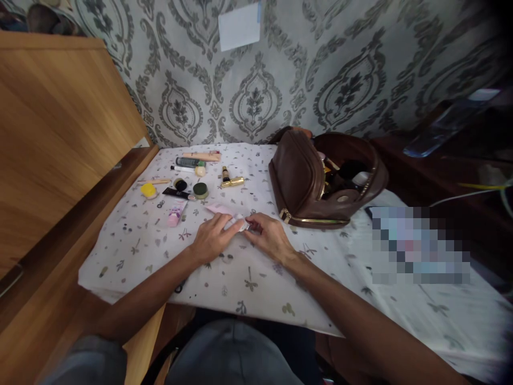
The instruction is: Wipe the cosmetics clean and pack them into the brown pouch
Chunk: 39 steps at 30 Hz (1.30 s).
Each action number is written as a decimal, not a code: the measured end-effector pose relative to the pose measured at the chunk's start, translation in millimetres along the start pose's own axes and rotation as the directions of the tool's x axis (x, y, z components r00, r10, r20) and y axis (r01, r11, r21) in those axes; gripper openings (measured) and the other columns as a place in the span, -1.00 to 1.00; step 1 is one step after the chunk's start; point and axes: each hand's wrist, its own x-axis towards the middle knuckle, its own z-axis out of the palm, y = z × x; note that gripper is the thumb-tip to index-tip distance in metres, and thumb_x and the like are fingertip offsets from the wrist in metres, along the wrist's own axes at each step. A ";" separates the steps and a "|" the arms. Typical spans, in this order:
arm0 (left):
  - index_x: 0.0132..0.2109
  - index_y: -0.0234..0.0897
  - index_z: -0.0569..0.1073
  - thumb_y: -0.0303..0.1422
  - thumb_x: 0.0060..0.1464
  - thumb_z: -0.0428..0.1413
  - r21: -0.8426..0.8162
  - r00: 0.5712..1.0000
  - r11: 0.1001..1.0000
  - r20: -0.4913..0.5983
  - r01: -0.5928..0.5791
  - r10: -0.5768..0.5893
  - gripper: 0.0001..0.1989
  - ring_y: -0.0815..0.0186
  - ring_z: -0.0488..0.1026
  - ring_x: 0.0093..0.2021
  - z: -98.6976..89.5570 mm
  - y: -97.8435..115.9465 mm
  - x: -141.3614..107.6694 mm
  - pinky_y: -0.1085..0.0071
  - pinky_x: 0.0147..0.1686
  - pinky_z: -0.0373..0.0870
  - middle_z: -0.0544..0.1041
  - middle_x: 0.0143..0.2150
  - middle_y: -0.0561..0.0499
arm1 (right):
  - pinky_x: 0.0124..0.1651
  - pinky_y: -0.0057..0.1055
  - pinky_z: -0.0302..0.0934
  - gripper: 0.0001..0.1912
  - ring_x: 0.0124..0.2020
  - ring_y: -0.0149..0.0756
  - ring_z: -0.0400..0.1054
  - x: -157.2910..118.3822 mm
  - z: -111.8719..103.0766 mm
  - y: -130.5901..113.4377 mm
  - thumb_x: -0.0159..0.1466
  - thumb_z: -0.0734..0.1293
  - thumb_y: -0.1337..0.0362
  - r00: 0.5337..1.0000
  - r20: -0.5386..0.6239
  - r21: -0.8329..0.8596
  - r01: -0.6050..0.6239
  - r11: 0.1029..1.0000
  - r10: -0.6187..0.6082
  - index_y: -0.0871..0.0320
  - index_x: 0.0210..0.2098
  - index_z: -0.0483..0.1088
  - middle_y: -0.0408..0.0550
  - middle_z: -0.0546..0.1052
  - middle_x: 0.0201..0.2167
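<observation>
A pale pink tube [216, 208] lies slantwise in the fingers of my left hand [212, 236], over the middle of the table. My right hand [269, 233] pinches the silvery cap end [246, 226] of the tube, its fingertips close to my left thumb. To the left of my hands lie a pink and purple tube [175, 213], a black tube [178, 193], a dark green round jar [200, 190] and a yellow-lidded pot [148, 190]. Behind my hands is a gold tube [232, 182] beside a small dark bottle [225, 174].
An open brown bag [298, 176] with cosmetics inside stands at the back right of the patterned white table cover [248, 289]. Brushes [202, 156] lie at the back left. A wooden panel [60, 133] borders the left side. A clear bottle [449, 123] is at the far right.
</observation>
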 end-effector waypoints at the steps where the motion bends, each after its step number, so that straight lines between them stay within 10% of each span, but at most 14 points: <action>1: 0.14 -0.11 0.44 -0.39 0.33 -0.10 0.000 1.000 1.000 0.007 0.018 -0.018 -0.66 0.25 0.45 -0.11 0.5 -1.3 0.1 0.42 -0.23 0.43 0.49 -0.11 -0.10 | -0.29 -0.39 0.25 -0.86 -0.40 -0.28 0.39 -0.1 0.2 0.4 0.15 0.39 0.31 1.000 0.002 0.001 -0.002 1.000 0.002 0.14 -0.27 0.47 -0.09 0.52 -0.42; 23: 0.07 -0.17 0.50 -0.31 0.29 -0.03 -0.103 0.853 0.847 0.081 0.522 -0.516 -0.69 0.13 0.43 -0.11 3.0 -48.9 -7.4 0.28 -0.19 0.38 0.48 -0.12 -0.10 | -0.32 -0.40 0.28 -0.79 -0.42 -0.33 0.37 -0.5 -1.4 7.1 0.17 0.40 0.29 0.999 -0.043 -0.015 0.019 1.000 -0.020 0.16 -0.19 0.53 -0.04 0.51 -0.30; 32: 0.12 -0.22 0.46 -0.31 0.34 -0.06 -0.153 0.973 0.976 -0.143 0.158 -0.180 -0.68 0.23 0.44 -0.09 -1.3 -24.0 -3.4 0.36 -0.16 0.40 0.47 -0.11 -0.10 | -0.33 -0.41 0.27 -0.83 -0.42 -0.31 0.39 -0.2 -0.8 2.9 0.20 0.37 0.26 0.999 -0.041 0.032 0.000 0.999 0.002 0.13 -0.21 0.52 -0.07 0.54 -0.38; 39: 0.09 -0.21 0.45 -0.45 0.29 -0.02 -0.009 0.982 0.997 -0.174 -0.079 0.076 -0.71 0.27 0.43 -0.18 1.2 0.7 2.2 0.41 -0.26 0.39 0.48 -0.18 -0.06 | -0.32 -0.41 0.27 -0.82 -0.43 -0.33 0.39 -1.0 -1.9 -0.2 0.19 0.38 0.29 0.999 -0.030 0.060 0.032 0.998 -0.030 0.15 -0.21 0.54 -0.05 0.55 -0.37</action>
